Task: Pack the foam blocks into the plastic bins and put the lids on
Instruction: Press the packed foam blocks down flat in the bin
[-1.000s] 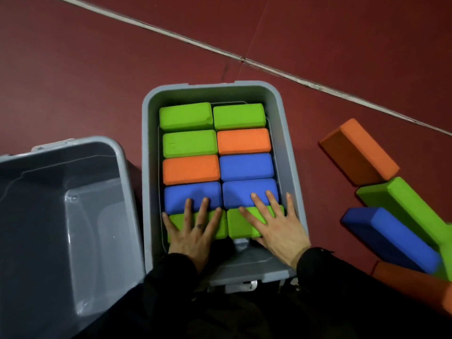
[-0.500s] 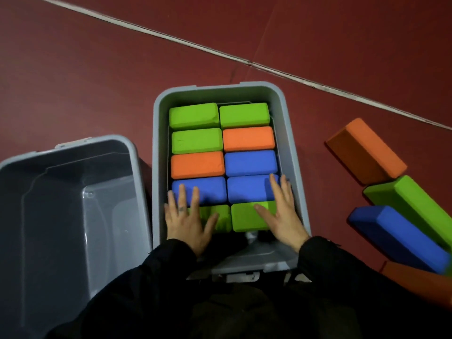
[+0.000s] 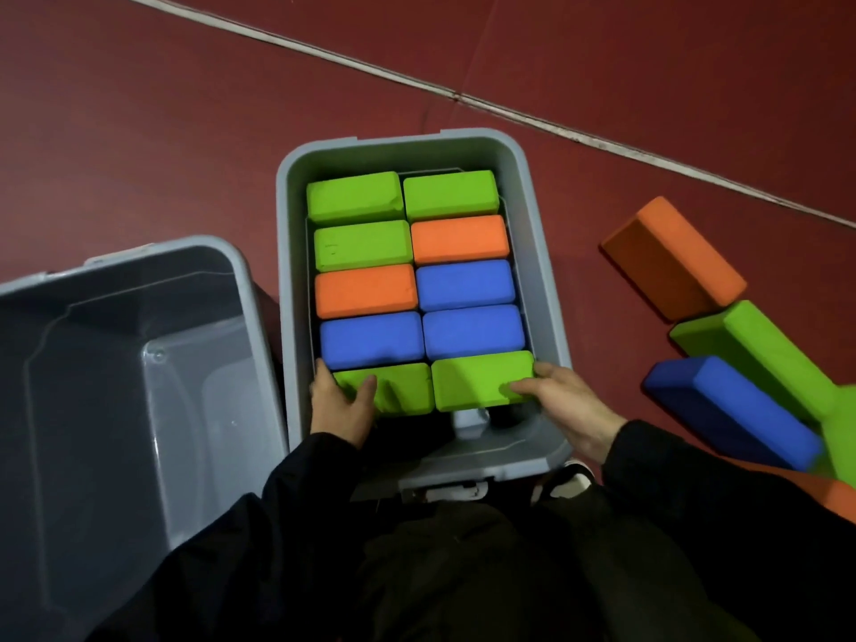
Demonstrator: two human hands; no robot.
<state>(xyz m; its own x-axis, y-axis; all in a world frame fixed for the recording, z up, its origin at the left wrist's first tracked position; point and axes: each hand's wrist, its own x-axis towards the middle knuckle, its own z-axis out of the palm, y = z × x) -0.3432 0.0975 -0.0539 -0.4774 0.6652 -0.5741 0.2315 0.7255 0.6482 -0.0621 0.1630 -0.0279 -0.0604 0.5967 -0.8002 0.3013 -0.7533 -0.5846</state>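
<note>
Head view: my left hand (image 3: 342, 405) and right hand (image 3: 563, 400) bracket the nearest row in the packed bin (image 3: 542, 280), fingers (image 3: 368, 386) curled loosely on the two green blocks (image 3: 481, 379), whose long axes run crosswise between my palms. Just behind them a gap remains before the bin's near wall. Loose blocks (image 3: 722, 410) lie well right of my right fingers; the empty bin (image 3: 139, 363) sits left.

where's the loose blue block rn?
In the head view the loose blue block lies on the red floor, right of the packed bin, touching the loose green block beyond it.
</note>
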